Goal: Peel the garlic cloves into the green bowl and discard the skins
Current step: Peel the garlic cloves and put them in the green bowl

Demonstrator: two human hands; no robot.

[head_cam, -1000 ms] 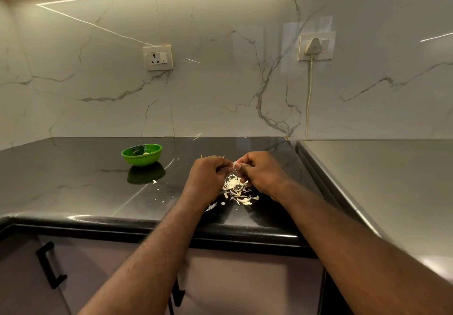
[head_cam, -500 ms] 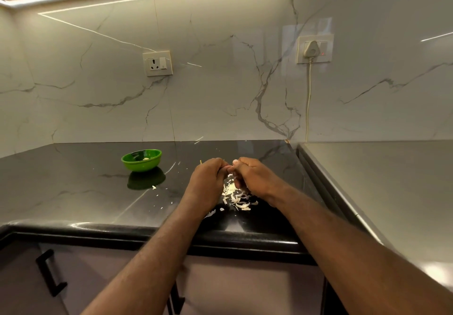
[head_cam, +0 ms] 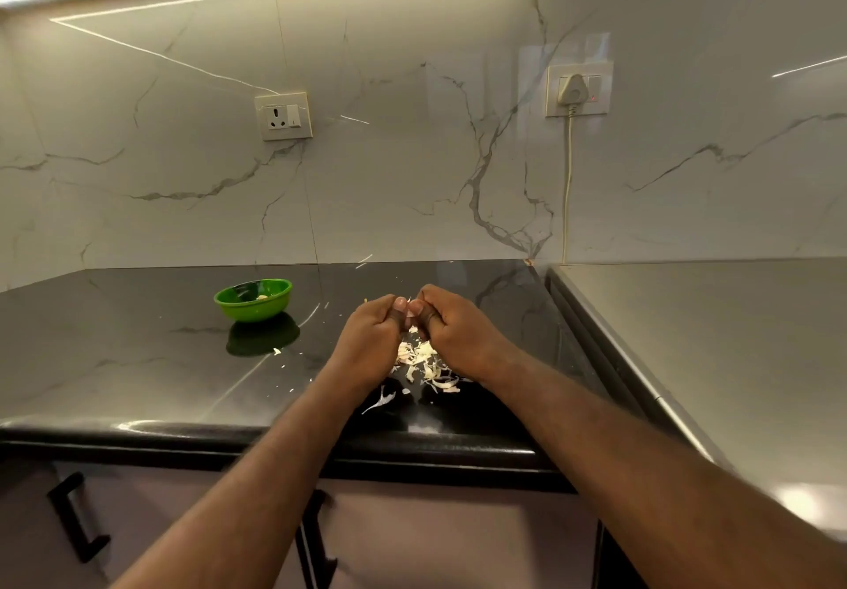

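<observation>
Garlic clove, hidden within the curled, pinching fingers of left hand (head_cam: pixel 366 336) and right hand (head_cam: pixel 460 334) over the skins (head_cam: pixel 426 361) on the desk (head_cam: pixel 137 359), seems mid-peel; next it needs carrying left into the green bowl (head_cam: pixel 254 309).

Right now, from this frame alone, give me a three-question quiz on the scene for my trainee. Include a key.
1. True or false: the green bowl stands on the black countertop, on the left hand's side.
2. Where does the pile of skins lie? A) in the bowl; B) on the countertop, below the left hand and right hand; C) in a bin.
3. Fill in: the plug sits in the ___ wall socket.
Key: 1 true. 2 B. 3 right; the left socket has no plug.
</observation>
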